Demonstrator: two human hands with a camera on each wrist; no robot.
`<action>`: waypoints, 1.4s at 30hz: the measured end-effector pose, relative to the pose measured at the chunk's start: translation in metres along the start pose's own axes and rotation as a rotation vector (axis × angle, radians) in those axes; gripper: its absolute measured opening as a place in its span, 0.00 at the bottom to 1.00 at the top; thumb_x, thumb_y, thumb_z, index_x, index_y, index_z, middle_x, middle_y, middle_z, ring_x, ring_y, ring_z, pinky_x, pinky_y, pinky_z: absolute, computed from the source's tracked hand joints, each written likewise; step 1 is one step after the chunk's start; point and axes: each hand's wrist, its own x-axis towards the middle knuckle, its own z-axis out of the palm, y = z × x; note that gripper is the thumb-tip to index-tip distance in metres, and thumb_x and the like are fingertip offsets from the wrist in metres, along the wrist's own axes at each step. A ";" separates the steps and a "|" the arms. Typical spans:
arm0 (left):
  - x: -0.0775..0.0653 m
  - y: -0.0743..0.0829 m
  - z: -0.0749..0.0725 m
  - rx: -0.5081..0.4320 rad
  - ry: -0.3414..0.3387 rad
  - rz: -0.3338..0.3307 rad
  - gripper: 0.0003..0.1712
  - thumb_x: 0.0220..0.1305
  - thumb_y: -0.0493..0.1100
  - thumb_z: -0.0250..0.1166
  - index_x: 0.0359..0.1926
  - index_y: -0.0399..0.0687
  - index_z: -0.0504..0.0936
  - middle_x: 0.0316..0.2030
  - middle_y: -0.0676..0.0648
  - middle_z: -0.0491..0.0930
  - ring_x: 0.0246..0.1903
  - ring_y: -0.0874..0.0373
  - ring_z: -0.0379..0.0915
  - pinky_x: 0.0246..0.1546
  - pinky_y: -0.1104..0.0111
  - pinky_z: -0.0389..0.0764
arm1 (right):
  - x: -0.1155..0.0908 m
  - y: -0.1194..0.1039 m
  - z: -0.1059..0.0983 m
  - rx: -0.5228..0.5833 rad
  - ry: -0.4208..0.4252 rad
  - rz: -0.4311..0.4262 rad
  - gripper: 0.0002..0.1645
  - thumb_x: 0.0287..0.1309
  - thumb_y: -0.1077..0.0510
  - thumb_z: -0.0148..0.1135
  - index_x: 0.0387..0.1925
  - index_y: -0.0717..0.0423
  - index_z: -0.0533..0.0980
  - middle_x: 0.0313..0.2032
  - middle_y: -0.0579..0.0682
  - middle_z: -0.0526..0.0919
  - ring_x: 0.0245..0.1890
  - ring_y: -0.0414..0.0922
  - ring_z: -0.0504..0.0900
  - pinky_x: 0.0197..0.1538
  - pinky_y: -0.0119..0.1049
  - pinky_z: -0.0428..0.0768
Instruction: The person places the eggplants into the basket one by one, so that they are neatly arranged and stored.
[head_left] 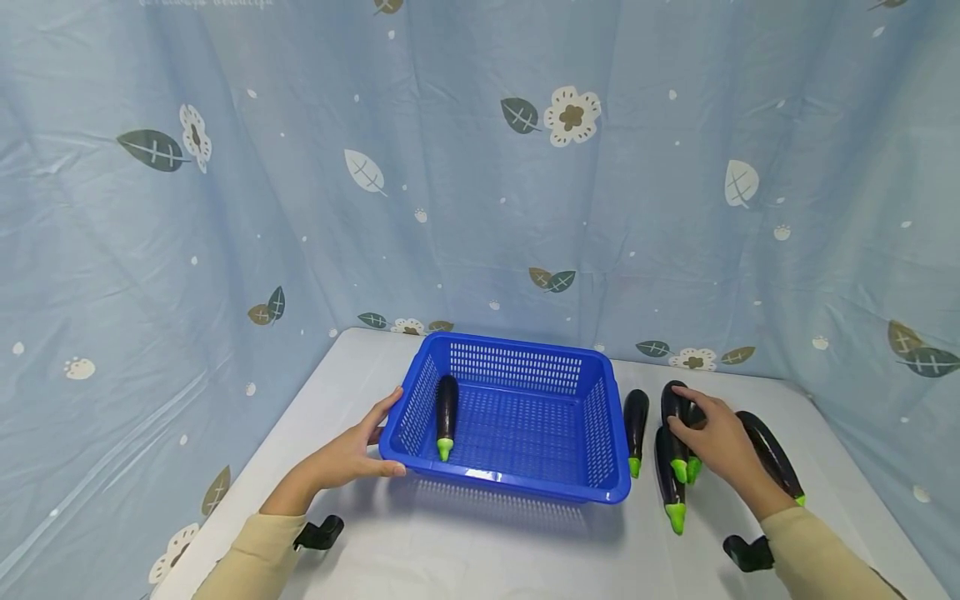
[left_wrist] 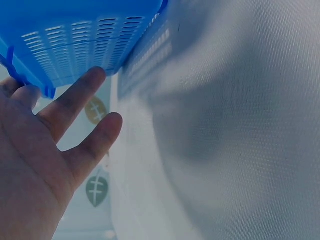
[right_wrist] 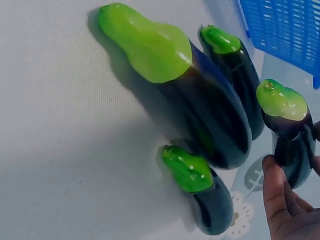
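Observation:
The left end of a blue plastic basket (head_left: 510,482) is in my left hand (head_left: 341,454), with fingers at its side rim and the thumb by the front corner. From the left wrist view, two spread fingers (left_wrist: 75,102) reach beneath the perforated wall. One dark eggplant (head_left: 447,408) with a green cap lies in the basket's left part. To the right, my right hand (head_left: 716,437) pinches another eggplant (right_wrist: 290,135) between thumb and fingers, above the others. Close by lie a large eggplant (right_wrist: 200,110), one beside the basket (head_left: 636,425), and one partly behind the hand (head_left: 694,467).
Farther right, another eggplant (head_left: 772,454) lies slanted behind my right forearm. A white-covered table (head_left: 480,558) carries everything, and a blue patterned curtain (head_left: 465,208) hangs along its back and sides. Black wrist-camera mounts (head_left: 321,533) show under both wrists.

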 end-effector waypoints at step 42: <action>0.001 -0.001 0.000 0.000 0.001 0.006 0.68 0.57 0.49 0.78 0.82 0.65 0.37 0.78 0.31 0.46 0.67 0.28 0.63 0.61 0.36 0.70 | 0.018 -0.052 -0.009 0.102 -0.025 -0.102 0.35 0.68 0.49 0.64 0.73 0.53 0.67 0.63 0.69 0.69 0.40 0.54 0.81 0.31 0.39 0.80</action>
